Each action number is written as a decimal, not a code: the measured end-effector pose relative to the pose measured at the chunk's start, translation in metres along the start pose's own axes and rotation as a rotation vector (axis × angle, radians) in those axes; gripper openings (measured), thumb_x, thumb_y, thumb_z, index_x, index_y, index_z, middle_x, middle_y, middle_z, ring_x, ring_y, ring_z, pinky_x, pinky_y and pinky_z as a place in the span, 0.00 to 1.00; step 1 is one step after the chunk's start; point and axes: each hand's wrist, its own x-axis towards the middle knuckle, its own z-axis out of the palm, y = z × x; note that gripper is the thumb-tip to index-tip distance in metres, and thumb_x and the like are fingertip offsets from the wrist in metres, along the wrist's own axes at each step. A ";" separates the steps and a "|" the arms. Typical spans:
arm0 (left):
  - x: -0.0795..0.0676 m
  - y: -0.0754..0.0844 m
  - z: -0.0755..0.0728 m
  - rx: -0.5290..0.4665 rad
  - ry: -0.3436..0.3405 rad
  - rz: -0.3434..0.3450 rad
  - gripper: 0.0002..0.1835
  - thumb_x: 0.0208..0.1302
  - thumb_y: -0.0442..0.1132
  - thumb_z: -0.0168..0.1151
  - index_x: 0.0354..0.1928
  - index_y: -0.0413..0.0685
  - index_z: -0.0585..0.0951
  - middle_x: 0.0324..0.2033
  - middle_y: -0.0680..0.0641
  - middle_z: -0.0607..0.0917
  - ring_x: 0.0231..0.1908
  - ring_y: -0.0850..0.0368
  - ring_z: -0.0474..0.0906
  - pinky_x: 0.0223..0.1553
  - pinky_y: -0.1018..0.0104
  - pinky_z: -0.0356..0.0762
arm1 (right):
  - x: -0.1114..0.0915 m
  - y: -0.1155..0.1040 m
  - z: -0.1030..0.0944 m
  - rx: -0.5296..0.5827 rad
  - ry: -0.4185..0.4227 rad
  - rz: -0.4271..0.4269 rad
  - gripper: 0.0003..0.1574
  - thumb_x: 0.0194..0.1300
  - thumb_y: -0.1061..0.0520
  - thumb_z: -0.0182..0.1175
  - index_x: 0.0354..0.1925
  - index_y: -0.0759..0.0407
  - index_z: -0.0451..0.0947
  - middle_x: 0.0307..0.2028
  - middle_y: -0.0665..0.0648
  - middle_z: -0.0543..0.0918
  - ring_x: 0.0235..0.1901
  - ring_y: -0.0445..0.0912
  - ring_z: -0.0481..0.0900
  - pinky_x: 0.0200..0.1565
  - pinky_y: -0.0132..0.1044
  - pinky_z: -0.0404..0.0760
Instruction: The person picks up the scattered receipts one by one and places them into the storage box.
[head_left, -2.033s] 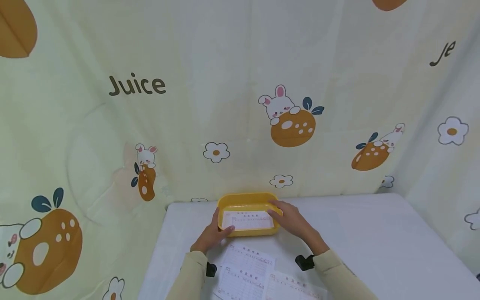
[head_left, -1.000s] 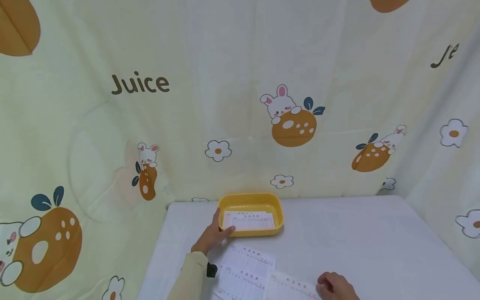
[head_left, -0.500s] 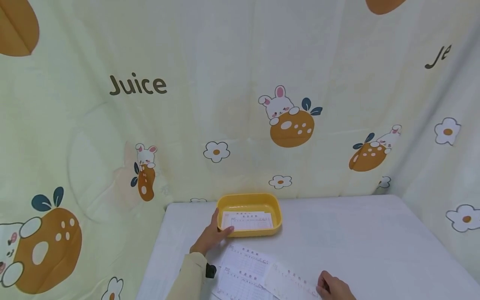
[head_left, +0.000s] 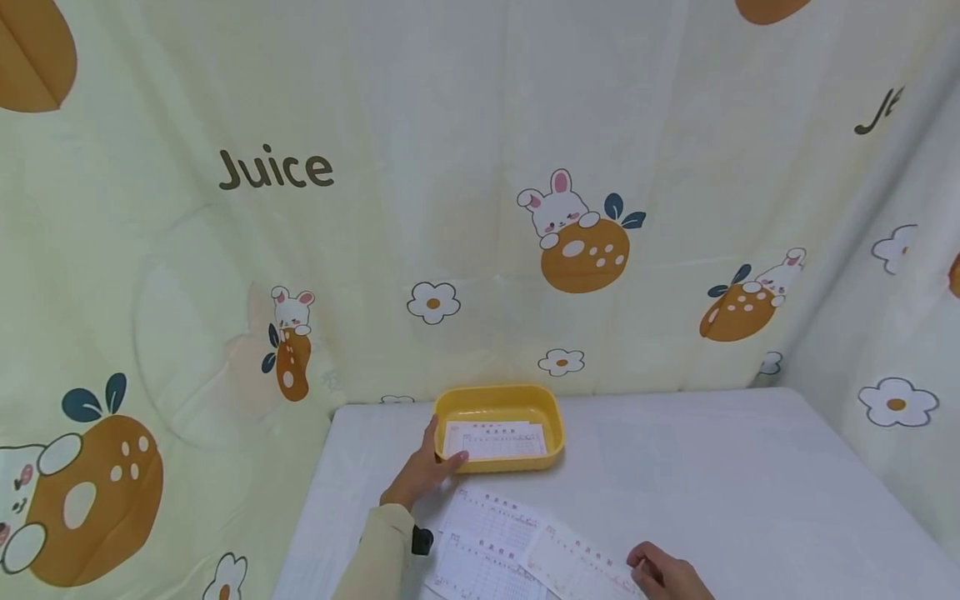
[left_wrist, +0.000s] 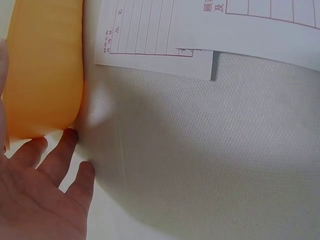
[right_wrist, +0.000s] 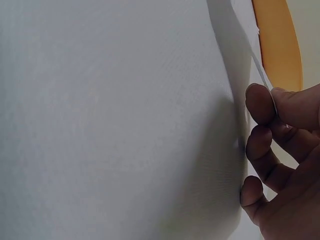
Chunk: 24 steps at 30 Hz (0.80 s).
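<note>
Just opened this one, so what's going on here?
Someone's left hand holds the left end of a yellow tray with printed slips inside. Their right hand pinches the edge of another slip, beside the loose slips on the white table, in front of the tray.

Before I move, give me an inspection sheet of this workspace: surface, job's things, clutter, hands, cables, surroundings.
Surface: white, finely textured tabletop.
Job's things: yellow tray with printed paper forms inside; at least three loose forms overlap in front of it.
Clutter: nothing seen.
Hands: left hand grips the tray's left end; right hand pinches the edge of the rightmost loose form.
Cables: nothing seen.
Surroundings: cream curtain with rabbit-and-fruit print behind the table.
</note>
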 end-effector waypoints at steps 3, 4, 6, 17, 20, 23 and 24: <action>-0.001 0.001 -0.001 -0.012 -0.002 -0.006 0.59 0.70 0.62 0.71 0.88 0.59 0.42 0.80 0.36 0.64 0.74 0.27 0.64 0.70 0.23 0.59 | 0.002 -0.001 -0.002 0.015 -0.021 -0.015 0.06 0.79 0.63 0.58 0.48 0.64 0.80 0.23 0.42 0.74 0.19 0.35 0.67 0.26 0.34 0.71; -0.001 0.001 -0.001 -0.011 -0.003 -0.006 0.59 0.70 0.62 0.71 0.88 0.58 0.42 0.80 0.36 0.64 0.74 0.27 0.64 0.70 0.23 0.60 | 0.002 -0.001 -0.002 0.020 -0.026 -0.018 0.06 0.79 0.63 0.58 0.49 0.65 0.81 0.23 0.42 0.74 0.19 0.35 0.67 0.25 0.34 0.71; -0.001 0.001 -0.001 -0.006 -0.003 -0.006 0.59 0.70 0.62 0.71 0.88 0.59 0.42 0.80 0.36 0.64 0.74 0.27 0.64 0.70 0.23 0.60 | 0.003 -0.002 -0.004 0.025 -0.027 -0.010 0.07 0.79 0.63 0.58 0.49 0.64 0.82 0.22 0.42 0.73 0.18 0.35 0.67 0.24 0.34 0.71; -0.002 0.002 -0.001 0.005 0.007 0.003 0.59 0.70 0.62 0.71 0.88 0.59 0.42 0.80 0.37 0.64 0.74 0.28 0.66 0.70 0.25 0.61 | 0.014 -0.019 -0.015 0.011 0.035 -0.041 0.06 0.79 0.64 0.60 0.50 0.63 0.82 0.24 0.43 0.76 0.23 0.35 0.69 0.27 0.34 0.72; -0.001 0.001 0.000 0.006 0.007 0.006 0.59 0.70 0.62 0.71 0.88 0.59 0.42 0.81 0.37 0.64 0.74 0.28 0.65 0.70 0.25 0.61 | 0.018 -0.027 -0.019 0.018 0.046 0.051 0.06 0.77 0.64 0.62 0.50 0.61 0.83 0.25 0.47 0.76 0.25 0.37 0.70 0.30 0.34 0.72; -0.001 0.000 0.000 0.001 0.010 0.003 0.59 0.70 0.62 0.71 0.88 0.59 0.42 0.81 0.38 0.63 0.74 0.28 0.65 0.70 0.25 0.60 | 0.022 -0.032 -0.023 0.017 0.059 0.075 0.06 0.77 0.64 0.62 0.49 0.60 0.83 0.26 0.48 0.75 0.26 0.38 0.71 0.30 0.34 0.72; -0.001 0.000 0.000 0.000 0.012 0.002 0.60 0.69 0.62 0.71 0.88 0.59 0.42 0.81 0.39 0.62 0.74 0.28 0.65 0.70 0.25 0.60 | 0.023 -0.032 -0.024 0.016 0.063 0.072 0.06 0.77 0.64 0.62 0.49 0.60 0.83 0.27 0.48 0.76 0.27 0.37 0.71 0.30 0.33 0.72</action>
